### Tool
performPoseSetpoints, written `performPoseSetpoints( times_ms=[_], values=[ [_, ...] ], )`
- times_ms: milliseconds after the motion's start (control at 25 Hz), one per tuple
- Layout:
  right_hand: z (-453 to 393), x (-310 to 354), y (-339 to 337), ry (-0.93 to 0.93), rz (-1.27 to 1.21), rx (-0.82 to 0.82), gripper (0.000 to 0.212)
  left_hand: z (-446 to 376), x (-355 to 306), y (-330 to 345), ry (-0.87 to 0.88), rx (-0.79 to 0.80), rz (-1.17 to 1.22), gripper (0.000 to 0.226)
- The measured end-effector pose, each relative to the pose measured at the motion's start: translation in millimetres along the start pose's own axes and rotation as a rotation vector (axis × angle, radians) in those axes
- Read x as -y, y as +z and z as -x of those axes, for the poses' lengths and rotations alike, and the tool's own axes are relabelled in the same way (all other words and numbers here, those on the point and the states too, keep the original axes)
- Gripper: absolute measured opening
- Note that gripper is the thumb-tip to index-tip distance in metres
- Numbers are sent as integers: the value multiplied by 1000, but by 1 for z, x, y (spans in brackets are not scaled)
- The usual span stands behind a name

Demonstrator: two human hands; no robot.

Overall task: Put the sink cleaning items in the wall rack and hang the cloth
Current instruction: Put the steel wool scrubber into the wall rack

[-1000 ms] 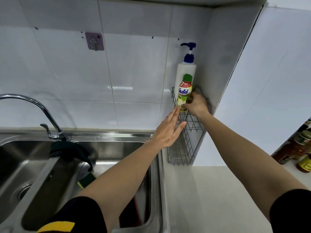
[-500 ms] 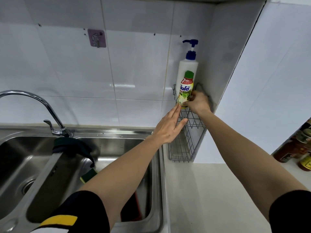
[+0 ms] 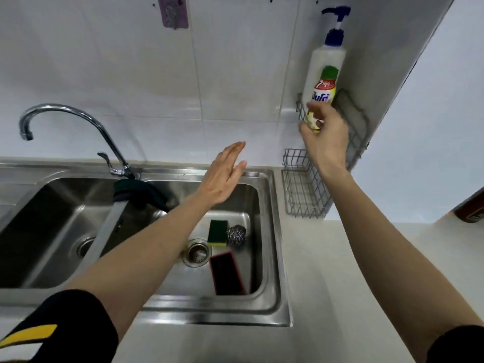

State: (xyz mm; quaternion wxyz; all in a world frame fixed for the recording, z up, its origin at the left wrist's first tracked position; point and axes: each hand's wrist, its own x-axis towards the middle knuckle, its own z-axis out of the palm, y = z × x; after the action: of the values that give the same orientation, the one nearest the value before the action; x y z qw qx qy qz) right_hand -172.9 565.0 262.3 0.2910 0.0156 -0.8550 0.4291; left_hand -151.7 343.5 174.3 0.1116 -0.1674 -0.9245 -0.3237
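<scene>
A two-tier wire wall rack [image 3: 301,197] hangs in the tiled corner. In its upper tier stand a tall white pump bottle [image 3: 327,61] and a small green-capped dish soap bottle [image 3: 324,91]. My right hand [image 3: 327,142] is curled around the small bottle's base, slightly blurred. My left hand [image 3: 222,176] hovers open above the right sink basin. In that basin lie a green-and-yellow sponge [image 3: 218,233], a steel wool ball [image 3: 235,235] and a red-edged black pad [image 3: 226,273]. A dark green cloth [image 3: 142,191] drapes over the sink divider.
A purple adhesive hook [image 3: 175,10] sticks on the wall tile above the sink. The chrome faucet [image 3: 76,113] arches over the left basin. The pale counter [image 3: 340,284] runs right of the steel sink [image 3: 275,258]. A dark jar [image 3: 471,210] shows at the right edge.
My left hand has left the rack's side and moved left over the basin. My view has tilted down, revealing the sponge, steel wool and pad. My right hand stays at the small bottle.
</scene>
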Motion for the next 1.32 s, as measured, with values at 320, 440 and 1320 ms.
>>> performPoseSetpoints(
  times_ms=[320, 440, 1320],
  values=[
    [127, -24, 152, 110, 7, 514, 33, 141, 151, -42, -314, 58, -253, 57],
    [161, -59, 201, 210, 217, 658, 37, 188, 200, -42, -427, 155, -376, 63],
    [216, -169, 307, 676, 526, 677, 60, 249, 282, -32, -505, 240, -790, 71]
  ],
)
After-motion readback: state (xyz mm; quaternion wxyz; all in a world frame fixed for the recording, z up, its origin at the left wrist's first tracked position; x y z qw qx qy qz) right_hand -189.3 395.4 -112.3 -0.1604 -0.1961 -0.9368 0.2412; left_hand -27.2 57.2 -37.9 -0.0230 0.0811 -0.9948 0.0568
